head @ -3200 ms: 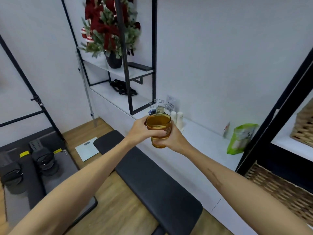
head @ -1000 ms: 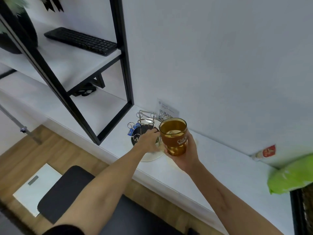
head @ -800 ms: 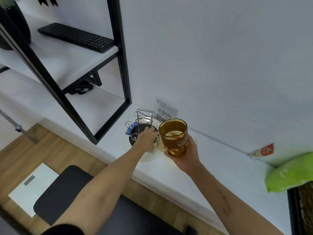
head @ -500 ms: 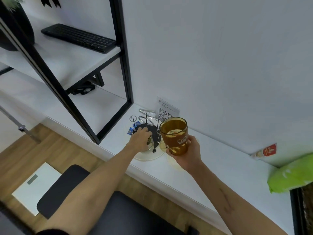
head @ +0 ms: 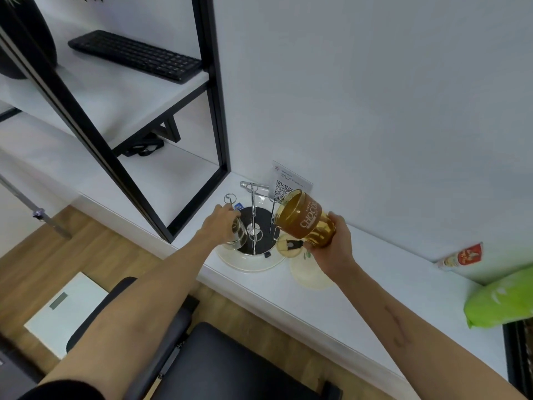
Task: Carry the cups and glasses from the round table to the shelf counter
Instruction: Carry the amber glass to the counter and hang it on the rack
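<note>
Amber glass [head: 305, 219] tilted in right grip [head: 331, 243] | left grip [head: 220, 226] closed on clear glass [head: 238, 233]

Glossy amber glass cup [head: 305, 219], shiny metal wire rack [head: 253, 215], smooth matt white counter [head: 360, 284], wood-grain floor [head: 95, 243].

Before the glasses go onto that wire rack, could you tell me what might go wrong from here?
1. The amber glass in the right hand is tipped with its mouth toward the rack's wire prongs; the rim could knock one.
2. The left hand holds a clear glass tight among those prongs; it might catch or slip.
3. The rack's tray overhangs near the counter edge; a push could shift it off.
</note>
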